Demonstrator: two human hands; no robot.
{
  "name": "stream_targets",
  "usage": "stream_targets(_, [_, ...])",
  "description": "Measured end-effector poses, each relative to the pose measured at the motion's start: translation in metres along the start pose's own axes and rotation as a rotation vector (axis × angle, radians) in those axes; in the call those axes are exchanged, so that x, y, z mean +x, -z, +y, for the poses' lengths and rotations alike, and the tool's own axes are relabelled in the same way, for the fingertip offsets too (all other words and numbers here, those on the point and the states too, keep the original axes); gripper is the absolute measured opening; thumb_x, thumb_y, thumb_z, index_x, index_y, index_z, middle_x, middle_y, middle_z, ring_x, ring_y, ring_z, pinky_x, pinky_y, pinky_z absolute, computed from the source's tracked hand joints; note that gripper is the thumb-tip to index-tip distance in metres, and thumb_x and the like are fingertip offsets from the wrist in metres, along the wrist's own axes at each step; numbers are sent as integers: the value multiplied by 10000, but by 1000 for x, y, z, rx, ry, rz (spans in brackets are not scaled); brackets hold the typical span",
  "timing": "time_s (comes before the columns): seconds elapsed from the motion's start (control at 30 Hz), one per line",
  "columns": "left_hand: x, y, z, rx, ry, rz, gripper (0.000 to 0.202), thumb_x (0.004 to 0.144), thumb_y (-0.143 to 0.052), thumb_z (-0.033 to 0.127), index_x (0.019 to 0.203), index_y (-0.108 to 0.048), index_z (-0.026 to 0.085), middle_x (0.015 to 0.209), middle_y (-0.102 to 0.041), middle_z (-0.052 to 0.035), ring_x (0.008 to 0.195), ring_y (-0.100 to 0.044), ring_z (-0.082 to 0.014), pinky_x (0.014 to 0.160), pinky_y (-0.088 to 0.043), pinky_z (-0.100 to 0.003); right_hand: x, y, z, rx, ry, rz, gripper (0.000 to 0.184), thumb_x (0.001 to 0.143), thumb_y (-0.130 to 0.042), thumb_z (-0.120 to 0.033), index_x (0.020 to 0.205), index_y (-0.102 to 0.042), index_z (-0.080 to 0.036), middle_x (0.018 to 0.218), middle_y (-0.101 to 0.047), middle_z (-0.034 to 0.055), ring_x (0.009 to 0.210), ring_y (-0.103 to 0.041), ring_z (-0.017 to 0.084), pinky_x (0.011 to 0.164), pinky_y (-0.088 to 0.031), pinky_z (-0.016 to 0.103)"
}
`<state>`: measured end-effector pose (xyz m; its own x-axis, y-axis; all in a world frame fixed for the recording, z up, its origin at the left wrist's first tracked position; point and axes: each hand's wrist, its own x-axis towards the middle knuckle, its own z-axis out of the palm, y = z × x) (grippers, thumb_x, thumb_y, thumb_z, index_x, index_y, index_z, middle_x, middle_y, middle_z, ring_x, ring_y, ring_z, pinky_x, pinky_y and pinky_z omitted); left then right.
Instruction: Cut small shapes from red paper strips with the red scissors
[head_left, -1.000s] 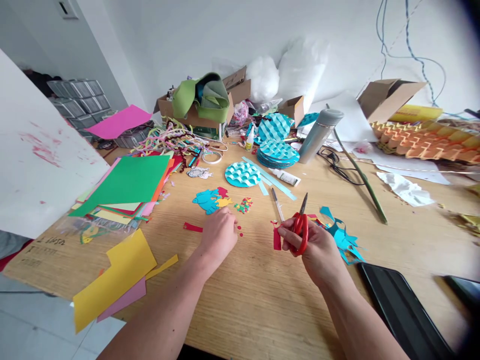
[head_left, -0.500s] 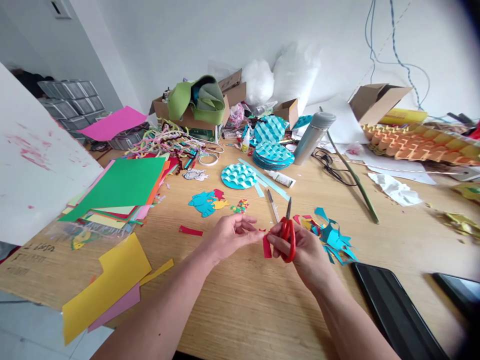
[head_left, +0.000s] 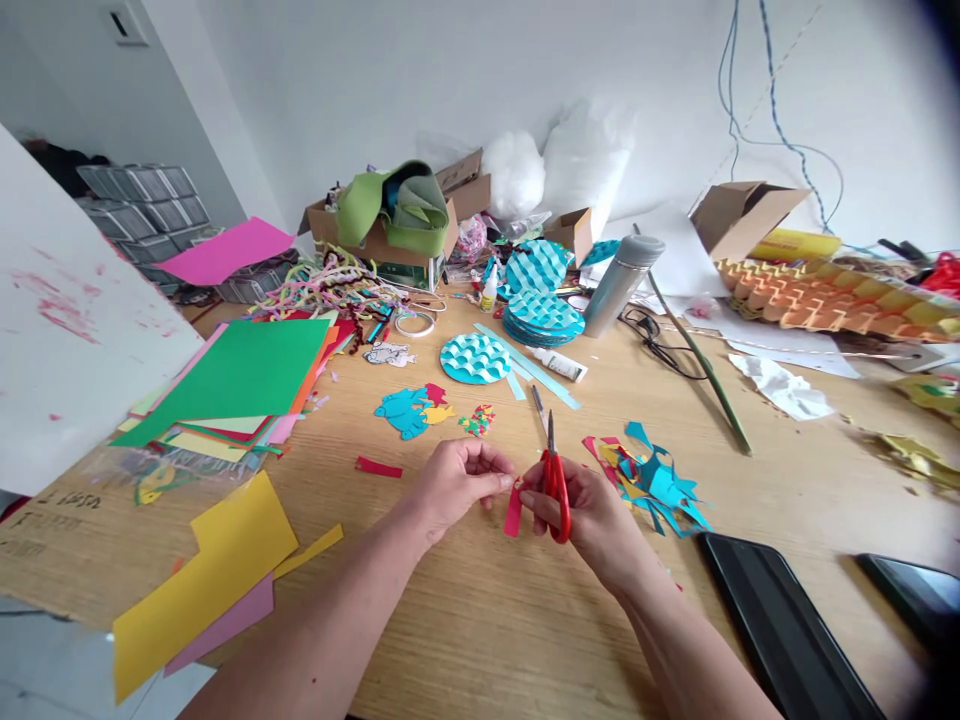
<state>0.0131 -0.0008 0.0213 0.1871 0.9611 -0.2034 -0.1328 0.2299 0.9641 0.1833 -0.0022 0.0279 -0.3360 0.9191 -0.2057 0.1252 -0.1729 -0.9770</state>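
Note:
My left hand (head_left: 466, 485) is closed in a pinch, its thumb and forefinger at the top end of a small red paper strip (head_left: 513, 512). The strip hangs between my hands over the wooden table. My right hand (head_left: 577, 500) grips red-handled scissors (head_left: 556, 492), their blades pointing up and away from me. The right thumb and fingertips meet near the strip's edge. Another red paper strip (head_left: 379, 467) lies left of my left hand. Beyond are blue, red and yellow paper fish (head_left: 405, 412) and a pile of tiny coloured snippets (head_left: 478, 419).
Blue paper scraps (head_left: 664, 480) and a black phone (head_left: 780, 620) lie to the right. Coloured paper sheets (head_left: 232, 370) and a yellow sheet (head_left: 210, 580) are at left. Farther back stand a woven blue disc (head_left: 475, 358), a glue tube (head_left: 559, 364) and a grey flask (head_left: 624, 285).
Both hands have shifted slightly left and nearer to me with the red strip and scissors. My left fingers, more spread before, have come together at the strip's top.

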Motion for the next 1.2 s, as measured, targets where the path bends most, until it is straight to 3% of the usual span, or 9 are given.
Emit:
stream_targets(0.13, [-2, 0, -2, -2, 95, -66, 365, 623, -771, 339, 857, -590, 126, 735, -623, -22, 572, -529, -95, 486, -388, -219, 0, 1, 2, 33, 17, 72, 270, 674, -774, -298, 790, -574, -159, 585, -601, -34, 465, -532, 93, 426, -358, 189])
stream_targets(0.27, [-3, -1, -4, 57, 170, -153, 303, 620, -758, 328, 777, -601, 123, 691, -629, -30, 598, -542, -100, 508, -376, -216, 0, 3, 1, 67, 67, 123, 288, 668, -787, -310, 792, -577, -158, 631, -627, -18, 477, -541, 93, 438, -376, 196])
stream_targets(0.4, [-4, -3, -3, 69, 149, -121, 217, 641, -708, 301, 710, -590, 132, 629, -623, -23, 576, -546, -102, 515, -369, -219, 1, 2, 1, 76, 73, 133, 298, 670, -794, -317, 806, -583, -156, 566, -614, -27, 467, -531, 99, 420, -348, 188])
stream_targets(0.57, [-5, -4, 4, 81, 190, -120, 190, 667, -649, 288, 741, -540, 151, 661, -692, -56, 443, -481, -67, 427, -250, -198, 2, 1, 4, 98, 76, 140, 298, 679, -793, -323, 818, -587, -160, 538, -609, -35, 450, -509, 94, 409, -337, 184])
stream_targets(0.77, [-2, -3, 3, 53, 163, -58, 183, 680, -634, 268, 776, -527, 154, 708, -697, -40, 407, -474, -48, 392, -242, -184, 1, -2, 4, 123, 59, 153, 329, 645, -819, -341, 799, -591, -161, 538, -588, -46, 431, -492, 84, 405, -339, 185])
stream_targets(0.87, [-1, -2, 1, 49, 129, -44, 183, 690, -629, 270, 783, -524, 153, 682, -689, -35, 405, -471, -50, 385, -247, -182, 1, -4, 3, 110, 92, 208, 339, 647, -814, -374, 788, -592, -159, 617, -608, -21, 473, -531, 98, 409, -360, 188])
stream_targets(0.97, [-1, -1, 1, 23, 109, -30, 207, 689, -637, 282, 809, -537, 145, 685, -694, -46, 419, -477, -54, 393, -266, -181, 0, -4, 3, 66, 148, 321, 309, 739, -733, -428, 764, -582, -160, 681, -624, 13, 495, -536, 100, 414, -375, 195])
stream_targets(1.07, [-1, 0, 3, -20, 104, -7, 235, 683, -648, 295, 826, -549, 137, 690, -698, -57, 419, -474, -53, 397, -273, -181, -1, -2, 3, 16, 178, 430, 306, 816, -649, -453, 748, -574, -164, 654, -616, 21, 503, -533, 103, 434, -392, 201])
stream_targets(1.2, [-1, -1, 5, -60, 97, -7, 246, 673, -660, 301, 827, -561, 136, 694, -700, -58, 425, -484, -58, 401, -281, -183, -1, -2, 2, -19, 200, 470, 320, 829, -627, -467, 734, -569, -167, 628, -609, 20, 494, -533, 107, 424, -391, 202])
